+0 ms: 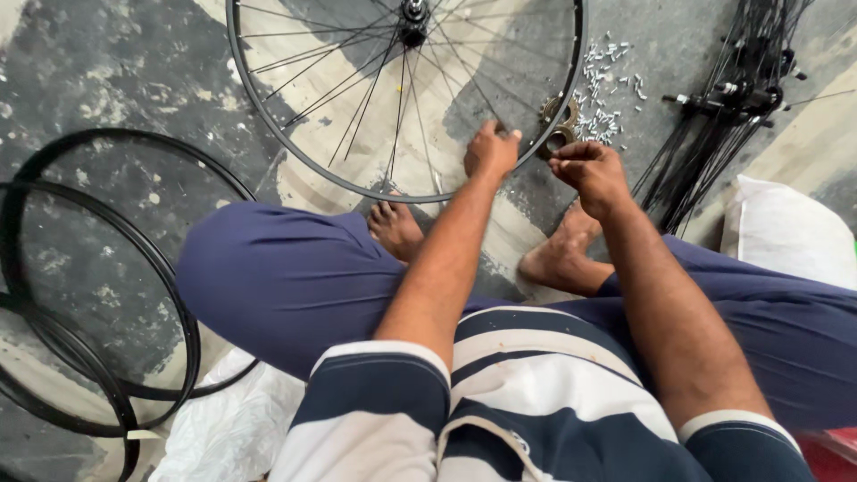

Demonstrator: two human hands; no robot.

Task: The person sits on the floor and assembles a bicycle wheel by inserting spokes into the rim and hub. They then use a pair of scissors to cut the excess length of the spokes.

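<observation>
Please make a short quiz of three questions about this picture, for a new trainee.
1. True or false: the left hand touches the rim of the spoked wheel.
2. Where do the small silver spoke nipples lie? A) on the white bag B) on the floor right of the wheel C) inside the loose rims
3. What lies on the floor at the left side?

Key:
1. True.
2. B.
3. Bare black rims, stacked on each other. The right hand pinches something small at the wheel's edge.
</observation>
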